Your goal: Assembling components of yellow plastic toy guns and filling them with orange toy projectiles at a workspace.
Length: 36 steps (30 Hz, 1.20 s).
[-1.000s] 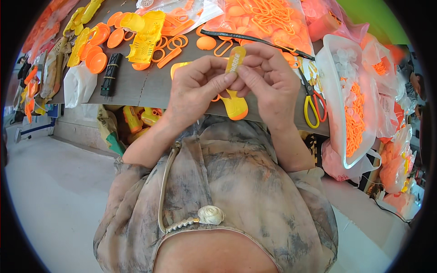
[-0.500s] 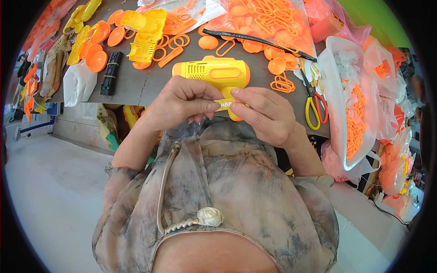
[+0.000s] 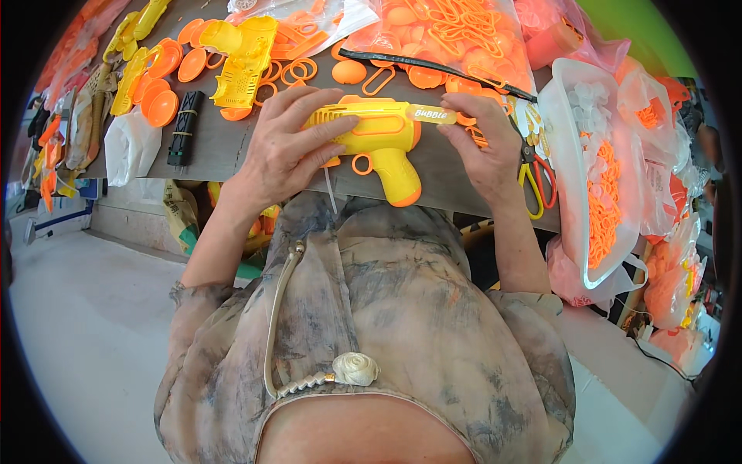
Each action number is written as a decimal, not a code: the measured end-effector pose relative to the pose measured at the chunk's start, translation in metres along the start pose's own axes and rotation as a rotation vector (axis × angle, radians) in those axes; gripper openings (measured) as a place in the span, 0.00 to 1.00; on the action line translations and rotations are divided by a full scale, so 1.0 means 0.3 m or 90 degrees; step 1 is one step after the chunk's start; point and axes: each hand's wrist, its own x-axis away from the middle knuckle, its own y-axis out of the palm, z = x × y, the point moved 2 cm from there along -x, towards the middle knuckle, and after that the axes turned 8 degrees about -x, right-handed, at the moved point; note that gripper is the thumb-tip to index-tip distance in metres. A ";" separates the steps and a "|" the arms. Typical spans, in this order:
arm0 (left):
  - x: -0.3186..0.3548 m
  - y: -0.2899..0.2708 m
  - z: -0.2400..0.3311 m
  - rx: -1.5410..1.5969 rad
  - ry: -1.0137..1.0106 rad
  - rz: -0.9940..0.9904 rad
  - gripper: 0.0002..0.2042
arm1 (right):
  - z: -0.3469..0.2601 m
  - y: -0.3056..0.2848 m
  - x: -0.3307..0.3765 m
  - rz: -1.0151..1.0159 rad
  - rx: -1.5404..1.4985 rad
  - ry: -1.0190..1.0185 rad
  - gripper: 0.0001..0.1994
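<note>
I am viewing a yellow toy gun [image 3: 396, 141] side-on at the near edge of the bench [image 3: 226, 147], its orange-tipped grip pointing down in my view, its orange trigger ring showing, its left end disappearing under the left hand [image 3: 292, 141]. Pinched in the right hand [image 3: 487, 139], a narrow yellow label [image 3: 431, 114] with white lettering is tilting slightly down rightward, its left end overlapping the gun's right end; I'm not discerning contact.

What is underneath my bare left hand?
Under your bare left hand is the left end of a yellow plastic toy gun with orange trim; slots show between your fingers. Whatever lies beneath your palm is covered, so I can't tell.
</note>
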 end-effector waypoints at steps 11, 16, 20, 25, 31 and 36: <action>0.034 0.053 -0.019 0.099 0.011 -0.045 0.18 | -0.019 0.099 -0.022 -0.065 -0.051 -0.047 0.23; 0.030 0.061 -0.025 0.100 0.019 -0.039 0.18 | -0.022 0.141 -0.022 -0.034 -0.062 -0.050 0.23; 0.031 0.061 -0.026 0.103 0.019 -0.038 0.18 | -0.024 0.147 -0.020 -0.034 -0.062 -0.040 0.23; 0.020 0.044 -0.004 0.039 0.027 -0.078 0.21 | -0.026 0.150 -0.008 -0.033 -0.061 -0.022 0.22; 0.016 0.039 0.004 0.024 0.037 -0.102 0.22 | -0.016 0.143 0.032 -0.018 -0.139 0.031 0.18; 0.021 0.042 -0.013 0.031 0.035 -0.094 0.22 | 0.030 0.184 0.023 0.012 -0.338 0.248 0.12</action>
